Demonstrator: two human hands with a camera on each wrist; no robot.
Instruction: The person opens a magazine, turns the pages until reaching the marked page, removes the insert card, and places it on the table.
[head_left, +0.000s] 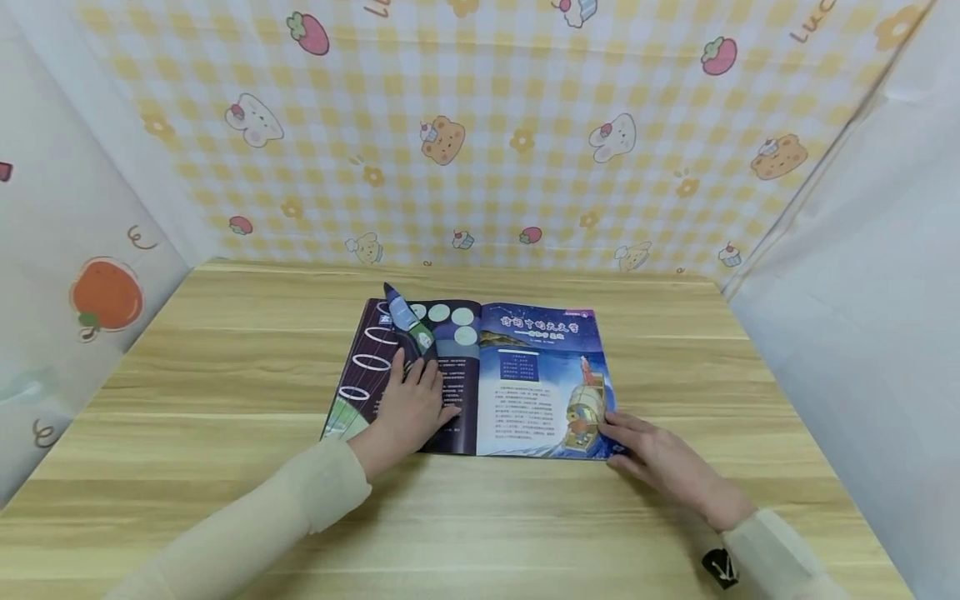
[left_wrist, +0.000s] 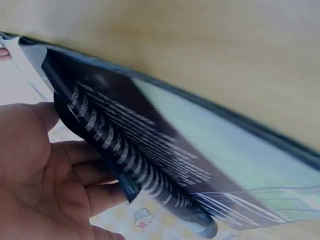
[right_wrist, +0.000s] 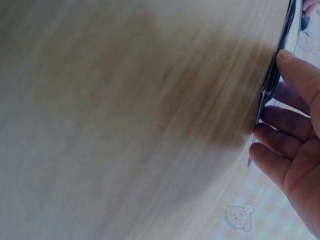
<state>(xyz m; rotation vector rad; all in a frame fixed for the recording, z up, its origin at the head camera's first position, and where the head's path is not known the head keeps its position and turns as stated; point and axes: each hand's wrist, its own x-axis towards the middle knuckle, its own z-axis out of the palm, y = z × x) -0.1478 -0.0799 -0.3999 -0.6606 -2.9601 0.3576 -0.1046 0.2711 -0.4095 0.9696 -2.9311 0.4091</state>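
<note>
An open magazine [head_left: 525, 383] lies on the table, its right page showing a boat on blue water. Over its dark left page, a loose page [head_left: 414, 325] stands bowed and curled. My left hand [head_left: 411, 408] touches this page with extended fingers. In the left wrist view the curled page [left_wrist: 135, 155] has white print, and the fingers of the left hand [left_wrist: 65, 170] reach behind it. My right hand [head_left: 660, 462] rests at the magazine's lower right corner, fingers on the page's edge. In the right wrist view the right thumb [right_wrist: 295, 70] lies against the magazine's side edge.
The wood-grain table [head_left: 480, 525] extends around the magazine. A yellow checked cloth [head_left: 480, 100] with cartoon prints hangs behind it, and white sheets [head_left: 862, 275] stand at both sides. A small black piece [head_left: 720, 568] shows beside the right cuff.
</note>
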